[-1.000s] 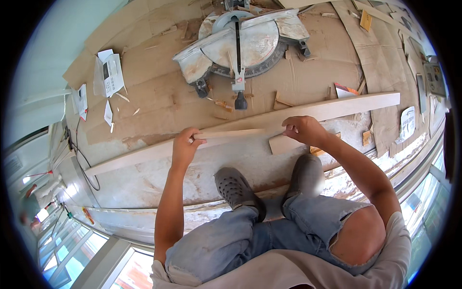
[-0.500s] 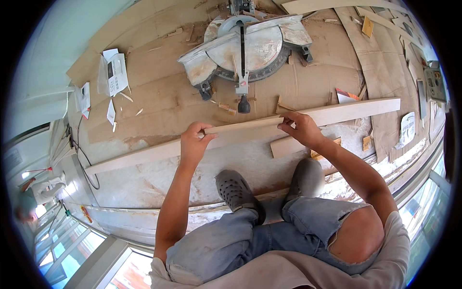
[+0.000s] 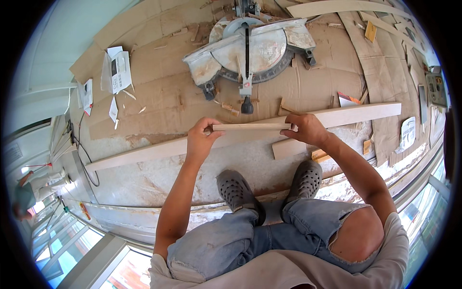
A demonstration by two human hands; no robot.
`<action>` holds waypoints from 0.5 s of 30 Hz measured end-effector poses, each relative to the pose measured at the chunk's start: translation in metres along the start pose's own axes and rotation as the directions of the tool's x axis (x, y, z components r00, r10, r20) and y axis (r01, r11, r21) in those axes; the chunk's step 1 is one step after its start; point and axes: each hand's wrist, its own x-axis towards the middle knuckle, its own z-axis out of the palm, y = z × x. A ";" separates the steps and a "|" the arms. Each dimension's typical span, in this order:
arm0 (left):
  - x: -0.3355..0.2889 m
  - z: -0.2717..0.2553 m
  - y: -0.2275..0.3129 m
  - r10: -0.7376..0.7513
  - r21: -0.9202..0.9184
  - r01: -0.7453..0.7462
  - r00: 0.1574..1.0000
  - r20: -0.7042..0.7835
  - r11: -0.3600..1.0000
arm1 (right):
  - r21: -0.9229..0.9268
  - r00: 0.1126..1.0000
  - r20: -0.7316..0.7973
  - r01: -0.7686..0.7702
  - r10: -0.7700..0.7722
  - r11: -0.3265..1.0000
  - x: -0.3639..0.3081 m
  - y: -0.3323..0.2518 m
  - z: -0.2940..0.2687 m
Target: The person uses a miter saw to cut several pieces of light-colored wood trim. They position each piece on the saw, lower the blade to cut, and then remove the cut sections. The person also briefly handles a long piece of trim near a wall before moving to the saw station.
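Note:
A short, pale wooden strip [image 3: 251, 127] is held level between my two hands, its narrow edge turned up toward me. My left hand [image 3: 202, 136] pinches its left end, and my right hand [image 3: 309, 129] pinches the right end between thumb and fingers. Below the strip a long pale board [image 3: 353, 113] lies slantwise across the floor, its middle partly covered by my hands and the strip. Beyond them stands a miter saw [image 3: 262, 53] with a dusty base and a black knob at its front. A short board offcut [image 3: 288, 148] lies under my right hand.
Cardboard sheets [image 3: 159, 82] cover the floor around the saw, scattered with wood scraps. White printed packaging [image 3: 119, 72] lies at the left, a black cable [image 3: 82, 156] below it. More boards [image 3: 346, 7] lie at the far right. Another person [image 3: 29, 192] is at the far left.
The short strip has been rolled so that its narrow edge, rather than its broad face, points up. Both hands have shifted slightly right in the picture, still gripping its ends.

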 end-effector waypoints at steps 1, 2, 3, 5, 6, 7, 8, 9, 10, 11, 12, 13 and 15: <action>0.001 0.000 -0.003 -0.001 -0.012 0.001 1.000 0.005 1.000 | -0.059 0.996 -0.032 0.079 -0.081 0.995 0.001 0.003 0.000; 0.002 0.000 0.001 -0.019 -0.034 0.019 1.000 0.014 0.999 | -0.123 0.985 -0.061 0.153 -0.161 0.980 0.003 0.005 -0.002; 0.002 0.001 0.007 -0.036 -0.055 0.037 0.999 0.024 0.998 | -0.111 0.981 -0.073 0.169 -0.178 0.979 0.004 0.005 -0.004; 0.001 0.002 0.010 -0.054 -0.079 0.057 0.998 0.035 0.995 | -0.085 0.972 -0.095 0.205 -0.213 0.975 0.006 0.004 -0.005; 0.001 0.002 0.009 -0.056 -0.081 0.059 0.998 0.035 0.995 | -0.041 0.977 -0.090 0.193 -0.195 0.980 0.007 0.003 -0.004; 0.002 0.003 0.009 -0.058 -0.084 0.061 0.998 0.035 0.995 | 0.004 0.980 -0.084 0.179 -0.178 0.984 0.008 0.003 -0.003; 0.003 0.003 0.010 -0.063 -0.147 0.069 0.997 0.045 0.987 | 0.049 0.985 -0.075 0.162 -0.158 0.986 0.008 0.003 -0.003; 0.003 0.004 0.011 -0.068 -0.210 0.078 0.996 0.055 0.975 | 0.048 0.983 -0.086 0.167 -0.162 0.985 0.008 0.003 -0.004; 0.004 0.004 0.012 -0.072 -0.272 0.087 0.995 0.065 0.958 | 0.046 0.981 -0.097 0.172 -0.167 0.984 0.008 0.003 -0.005; 0.005 0.004 0.010 -0.073 -0.278 0.090 0.995 0.069 0.956 | 0.048 0.979 -0.107 0.177 -0.171 0.983 0.007 0.003 -0.004; 0.007 0.004 0.009 -0.075 -0.284 0.092 0.995 0.071 0.954 | 0.053 0.987 -0.083 0.145 -0.141 0.988 0.008 0.003 -0.006; 0.008 0.004 0.008 -0.077 -0.289 0.095 0.994 0.074 0.952 | 0.057 0.992 -0.058 0.113 -0.110 0.992 0.009 0.003 -0.008; 0.010 0.005 0.008 -0.086 -0.291 0.105 0.993 0.079 0.951 | 0.068 0.997 -0.037 0.073 -0.070 0.995 0.008 0.004 -0.010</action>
